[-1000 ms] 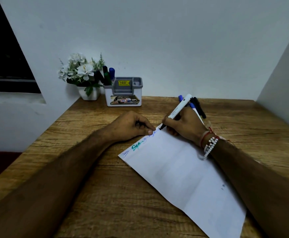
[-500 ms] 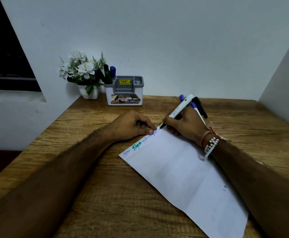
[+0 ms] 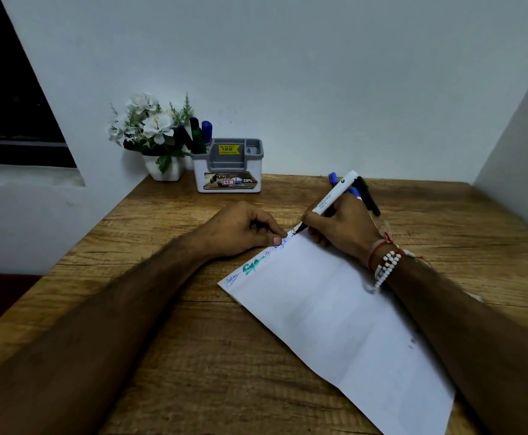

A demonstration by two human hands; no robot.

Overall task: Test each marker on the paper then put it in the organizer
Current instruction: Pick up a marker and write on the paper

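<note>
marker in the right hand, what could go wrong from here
The marker tip sits at the far corner of the paper, so a stroke may run onto the wooden desk. The right hand could smear fresh ink. The left hand pins only the edge, so the sheet might shift.

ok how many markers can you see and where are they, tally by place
In the organizer, left compartment: 3 markers (black, green and blue caps).
In the right hand, tip on the paper: 1 white-bodied marker.
On the table behind that hand: at least 2 loose markers (blue and black), partly hidden.
Total: at least 6.
</note>
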